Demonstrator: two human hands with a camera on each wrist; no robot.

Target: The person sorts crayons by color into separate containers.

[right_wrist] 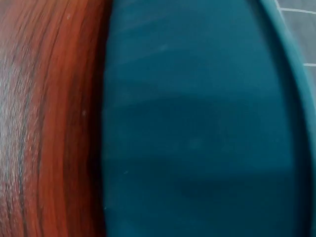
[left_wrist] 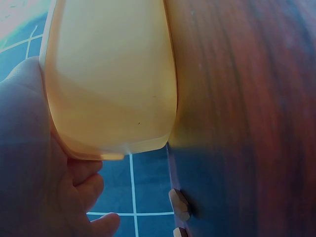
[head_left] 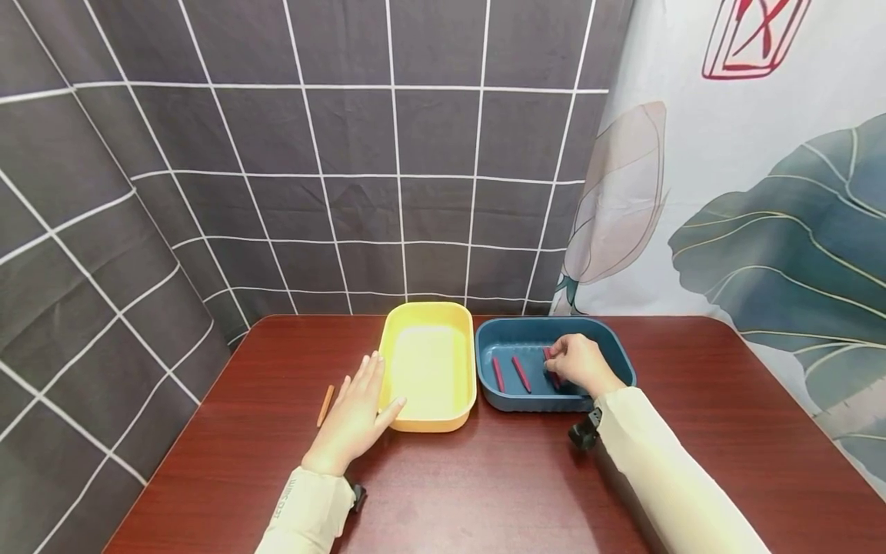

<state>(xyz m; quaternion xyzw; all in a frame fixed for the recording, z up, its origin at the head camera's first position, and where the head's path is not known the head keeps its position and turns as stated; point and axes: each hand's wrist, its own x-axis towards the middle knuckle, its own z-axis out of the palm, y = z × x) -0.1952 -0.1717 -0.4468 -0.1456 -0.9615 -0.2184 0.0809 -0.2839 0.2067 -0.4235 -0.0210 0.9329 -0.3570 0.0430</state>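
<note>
My left hand [head_left: 353,419] lies with straight fingers along the left side of the yellow tray [head_left: 428,425], its thumb over the near corner. In the left wrist view its fingers show beside the tray wall [left_wrist: 113,98]. My right hand [head_left: 580,363] reaches into the blue tray [head_left: 533,402] and pinches a red crayon [head_left: 554,378] near its upper end. Two more red crayons, a left one [head_left: 498,375] and a middle one [head_left: 522,375], lie apart on the blue tray's floor. Only the blue tray's wall [right_wrist: 197,123] fills the right wrist view, without the hand.
An orange crayon [head_left: 325,406] lies on the dark red wooden table [head_left: 443,492], left of my left hand. The left wrist view shows one crayon [left_wrist: 180,205] with another one's end below it. The two trays stand side by side near the back edge, before a grey tiled-pattern cloth [head_left: 436,208].
</note>
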